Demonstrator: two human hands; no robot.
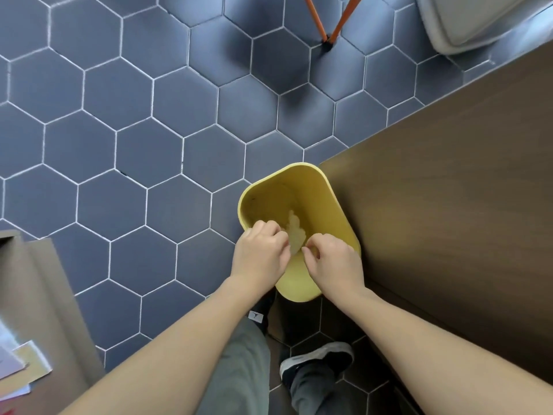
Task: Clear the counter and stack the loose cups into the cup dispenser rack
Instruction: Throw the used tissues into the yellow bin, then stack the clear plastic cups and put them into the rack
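Observation:
Both hands hover over a yellow waste bin (314,187) that stands on the floor against a dark wooden counter (449,190). My left hand (258,254) and my right hand (335,262) have their fingers curled inward, fingertips close together above the bin's opening. Between the fingertips is a pale crumpled piece of paper (294,235), blurred, inside the bin's outline. Whether either hand grips it or it lies loose in the bin, I cannot tell. No cups and no cup dispenser rack are in view.
The floor is blue-grey hexagonal tile (134,130). Orange chair legs (329,28) and a pale seat (466,22) are at the top right. A low wooden shelf with papers (27,339) stands at the bottom left. My shoe (317,363) is below the bin.

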